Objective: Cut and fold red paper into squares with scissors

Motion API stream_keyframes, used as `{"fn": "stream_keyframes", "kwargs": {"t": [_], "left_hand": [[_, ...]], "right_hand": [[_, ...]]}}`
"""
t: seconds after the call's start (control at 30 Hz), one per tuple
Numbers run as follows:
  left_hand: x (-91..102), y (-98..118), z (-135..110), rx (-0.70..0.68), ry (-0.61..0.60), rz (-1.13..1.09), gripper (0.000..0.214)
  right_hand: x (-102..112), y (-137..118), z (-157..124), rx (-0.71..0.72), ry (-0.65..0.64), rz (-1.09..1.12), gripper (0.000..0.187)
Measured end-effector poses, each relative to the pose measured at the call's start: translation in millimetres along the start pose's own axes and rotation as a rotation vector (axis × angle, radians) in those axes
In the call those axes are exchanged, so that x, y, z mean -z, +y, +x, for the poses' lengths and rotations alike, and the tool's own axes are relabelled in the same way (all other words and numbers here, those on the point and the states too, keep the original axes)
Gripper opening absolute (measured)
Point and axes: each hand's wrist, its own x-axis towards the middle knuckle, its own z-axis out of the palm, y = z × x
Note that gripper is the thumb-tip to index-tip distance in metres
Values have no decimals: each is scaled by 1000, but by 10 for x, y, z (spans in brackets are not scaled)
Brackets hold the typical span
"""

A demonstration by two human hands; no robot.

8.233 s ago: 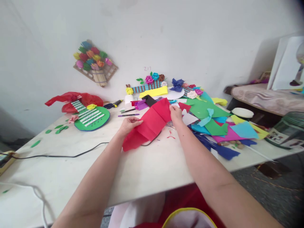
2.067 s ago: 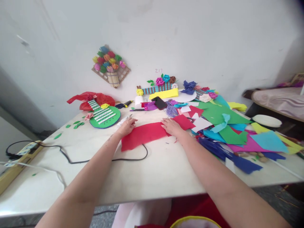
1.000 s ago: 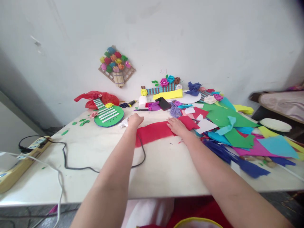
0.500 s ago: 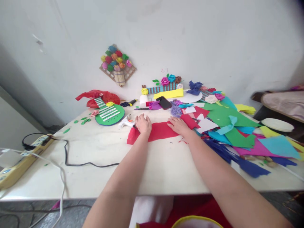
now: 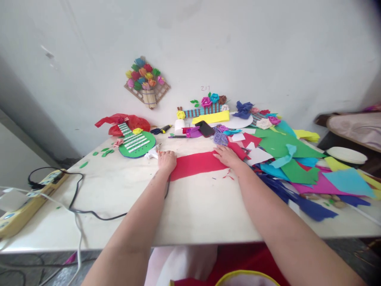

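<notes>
A long strip of red crepe paper (image 5: 196, 165) lies flat on the white table (image 5: 196, 206). My left hand (image 5: 166, 160) rests flat on its left end, fingers stretched out. My right hand (image 5: 228, 155) presses flat on its right end, fingers spread. A white glue gun (image 5: 152, 153) lies just left of my left hand, and its black cord (image 5: 98, 214) runs back across the table toward me.
Loose coloured paper sheets (image 5: 282, 159) cover the table's right side. A green round craft piece (image 5: 137, 143), a red plastic bag (image 5: 119, 121), a black phone (image 5: 204, 128), purple yarn (image 5: 220, 138) and paper flowers (image 5: 208, 104) sit toward the wall. A power strip (image 5: 20, 210) lies at far left.
The red paper was held up at first, then laid down flat. In the last second my left hand slid along the strip to its left end, smoothing it out; my right hand stayed put.
</notes>
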Motion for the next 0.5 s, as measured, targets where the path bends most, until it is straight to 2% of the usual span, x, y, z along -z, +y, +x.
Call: {"fn": "stream_keyframes", "kwargs": {"t": [0.17, 0.27, 0.4, 0.43, 0.5], "left_hand": [[-40, -56, 6, -159, -22, 22, 41], [-12, -13, -7, -234, -29, -38, 37], [1, 56, -24, -238, -22, -100, 33], [-2, 63, -25, -229, -17, -109, 33], [-6, 63, -26, -209, -10, -136, 31]], "right_hand": [[40, 57, -31, 36, 40, -21, 50], [135, -25, -47, 39, 52, -78, 48], [238, -392, -56, 77, 108, -37, 49], [236, -511, -62, 103, 94, 11, 51], [199, -720, -80, 147, -18, 100, 58]]}}
